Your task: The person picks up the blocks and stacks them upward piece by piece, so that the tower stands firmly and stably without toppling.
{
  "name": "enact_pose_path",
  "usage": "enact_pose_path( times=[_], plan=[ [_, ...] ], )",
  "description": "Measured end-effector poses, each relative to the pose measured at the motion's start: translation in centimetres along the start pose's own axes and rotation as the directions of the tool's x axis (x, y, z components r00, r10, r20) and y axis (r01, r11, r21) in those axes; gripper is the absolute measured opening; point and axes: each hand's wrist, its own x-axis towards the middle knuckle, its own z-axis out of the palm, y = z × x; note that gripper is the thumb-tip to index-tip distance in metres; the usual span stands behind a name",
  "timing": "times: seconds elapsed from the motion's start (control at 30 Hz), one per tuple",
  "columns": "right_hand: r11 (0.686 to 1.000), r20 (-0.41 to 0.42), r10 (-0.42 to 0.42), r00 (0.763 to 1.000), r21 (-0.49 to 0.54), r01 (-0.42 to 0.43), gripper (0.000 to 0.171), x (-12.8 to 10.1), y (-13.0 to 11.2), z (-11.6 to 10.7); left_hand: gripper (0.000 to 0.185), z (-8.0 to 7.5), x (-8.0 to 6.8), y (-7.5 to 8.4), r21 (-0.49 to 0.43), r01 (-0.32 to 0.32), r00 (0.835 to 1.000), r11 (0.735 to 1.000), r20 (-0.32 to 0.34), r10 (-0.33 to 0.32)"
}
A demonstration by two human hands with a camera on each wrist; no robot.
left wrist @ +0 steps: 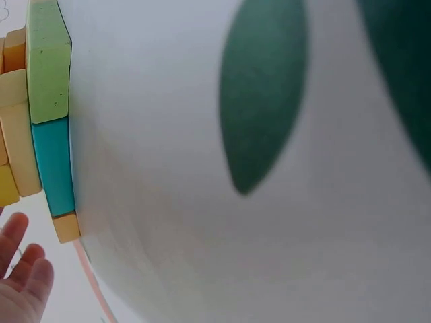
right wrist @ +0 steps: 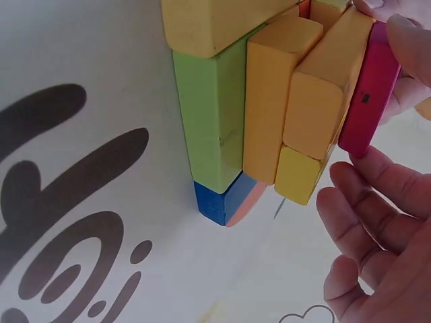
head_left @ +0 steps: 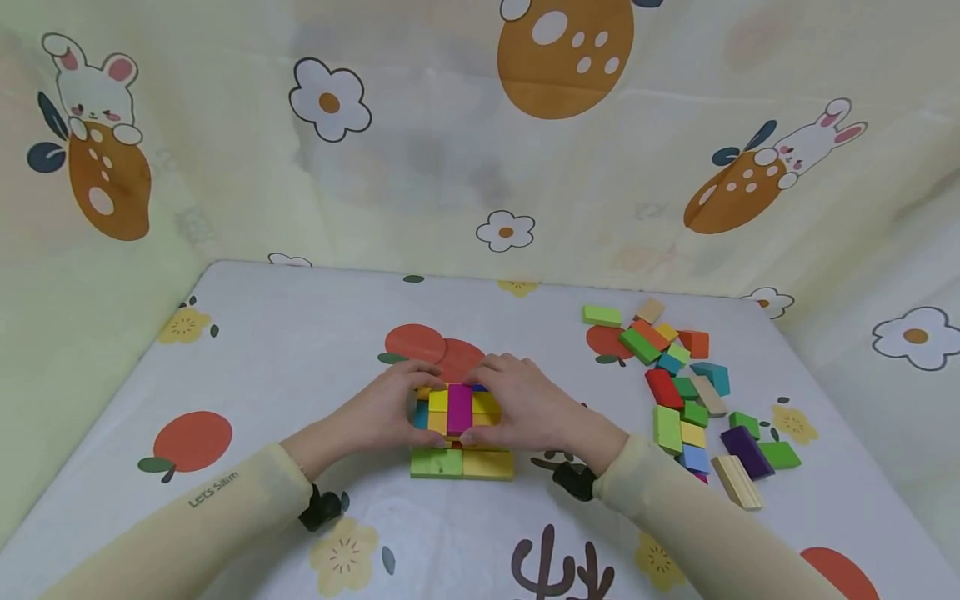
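Note:
A low stack of wooden building blocks [head_left: 487, 465] stands at the middle of the table, with light green, yellow, teal and blue pieces. A magenta block [head_left: 460, 409] lies across the top of it. My right hand [head_left: 525, 408] pinches the magenta block [right wrist: 370, 94], its thumb at the near end and a finger at the far end. From the other side my left hand [head_left: 386, 408] spans the upper blocks, thumb near and fingers far. Its exact contact is partly hidden. Some left fingers [left wrist: 23, 272] lie loosely bent beside the stack in the left wrist view.
Loose blocks of many colours lie in a pile [head_left: 667, 425] on the right part of the table. The printed tablecloth [head_left: 285, 333] reaches back to a patterned curtain [head_left: 427, 175]. Curtains also hang at both sides.

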Motion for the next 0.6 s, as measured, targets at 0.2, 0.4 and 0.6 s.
enact_pose_path(
  times=[0.2, 0.4, 0.6],
  plan=[
    [1.000, 0.002, -0.004, 1.000, 0.014, 0.004, 0.063, -0.01, -0.04, 0.06, 0.070, 0.01, 0.00, -0.09, -0.012, 0.000, 1.000, 1.000, -0.004, -0.001],
    [1.000, 0.002, -0.009, 1.000, 0.017, 0.009, 0.062, 0.03, -0.01, 0.17, 0.070, 0.06, 0.05, -0.16, -0.010, -0.002, 1.000, 1.000, -0.007, 0.001],
    [1.000, 0.002, -0.004, 1.000, 0.018, 0.004, 0.062, 0.04, 0.07, 0.29, 0.070, 0.08, -0.02, -0.14, -0.016, -0.001, 1.000, 1.000, -0.008, 0.001]
  ],
)
